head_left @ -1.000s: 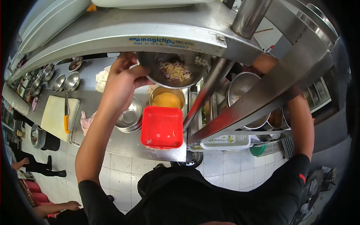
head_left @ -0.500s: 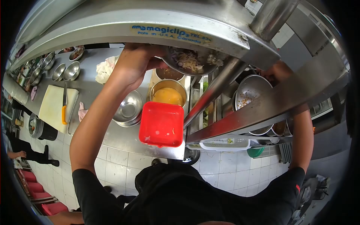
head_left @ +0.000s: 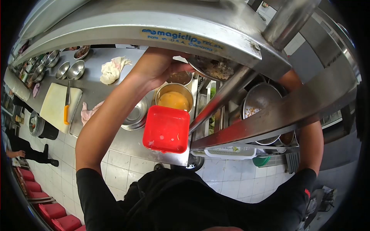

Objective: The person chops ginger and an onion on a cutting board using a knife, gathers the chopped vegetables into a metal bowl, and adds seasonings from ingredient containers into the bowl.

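Observation:
My left hand (head_left: 167,67) grips the rim of a metal bowl (head_left: 212,68), its thumb showing at the edge. Shredded food and darker pieces lie inside the bowl, which the steel shelf partly covers. To the right, my right hand (head_left: 291,80) is mostly behind a steel bar, with its fingers hidden. It is near a round metal pan (head_left: 263,96) that has small brown bits in it. Below my left hand stand a pot of yellow liquid (head_left: 173,101) and a pot of brown sauce (head_left: 180,78). A red square container (head_left: 166,129) sits in front of them.
The steel shelf (head_left: 115,36) and its post (head_left: 221,100) cross close before me. On the counter are stacked metal bowls (head_left: 137,115), a white cloth (head_left: 113,70), raw meat (head_left: 90,111) and a cutting board (head_left: 54,102) with a yellow-handled knife (head_left: 66,111). Another person (head_left: 27,150) stands at left.
My left hand has moved right with the bowl, which now sits further behind the shelf edge. My right hand has slipped further behind the bar. The view has shifted slightly.

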`<state>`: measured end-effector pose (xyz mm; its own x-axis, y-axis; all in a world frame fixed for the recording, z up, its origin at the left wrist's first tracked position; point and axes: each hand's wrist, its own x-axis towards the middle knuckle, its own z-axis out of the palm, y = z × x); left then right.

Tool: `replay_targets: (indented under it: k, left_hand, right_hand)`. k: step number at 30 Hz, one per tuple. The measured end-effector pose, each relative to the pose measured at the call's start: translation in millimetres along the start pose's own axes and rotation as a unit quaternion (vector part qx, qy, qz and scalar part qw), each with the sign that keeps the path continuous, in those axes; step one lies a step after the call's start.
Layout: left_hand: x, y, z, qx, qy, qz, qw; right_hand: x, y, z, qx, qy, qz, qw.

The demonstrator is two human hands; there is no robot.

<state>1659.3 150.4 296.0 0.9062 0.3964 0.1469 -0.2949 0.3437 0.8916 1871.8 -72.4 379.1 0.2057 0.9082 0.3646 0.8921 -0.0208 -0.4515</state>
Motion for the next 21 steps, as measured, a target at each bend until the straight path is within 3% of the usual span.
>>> replay_targets:
  k: [5, 12, 19, 21]
  left_hand:
    - [-2, -3, 3, 0.052, 0.013, 0.017, 0.998]
    - [2, -5, 8, -0.02, 0.015, -0.005, 1.0]
    - [-3, -10, -9, 0.027, 0.05, 0.002, 0.998]
    - [-6, -8, -16, 0.037, 0.067, 0.004, 0.997]
  right_hand:
    - [0, -23, 14, -0.051, 0.026, -0.007, 0.998]
    - [-11, -42, 10, -0.058, 0.073, 0.038, 0.995]
    - [-30, -19, -51, -0.137, 0.051, 0.299, 0.943]
    - [-57, 10, -55, -0.244, 0.043, 0.188, 0.95]
